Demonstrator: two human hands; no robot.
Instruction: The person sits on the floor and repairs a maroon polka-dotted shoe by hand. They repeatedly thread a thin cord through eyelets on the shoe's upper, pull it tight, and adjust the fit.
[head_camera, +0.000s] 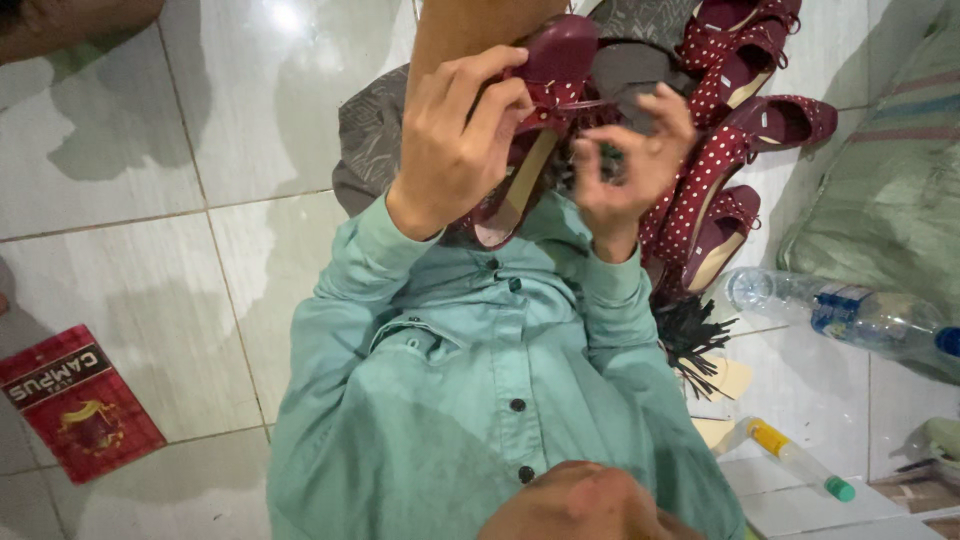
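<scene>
White glossy floor tiles (150, 230) spread out beneath you, and your teal button-up shirt (470, 400) fills the lower middle of the view. Your left hand (455, 145) is wrapped around a dark red shoe with white polka dots (545, 95), fingers curled over its upper so that the tan insole faces you. The shoe is held up in front of your chest, above a grey patterned cloth (370, 130) lying on the floor. Your right hand (630, 160) is just beside the shoe, thumb and fingertips pinched together on something small and dark near the strap; what it is you cannot tell from this view. To your right, more red polka-dot shoes (720, 170) are piled on the floor, touching one another. Below them lies a bundle of thin black strips (690, 345), and near it a clear plastic water bottle (840, 310) on its side. A small tube with a green cap (795, 460) rests lower right. A red packet (75, 400) lies on the tiles, well apart on your left.
</scene>
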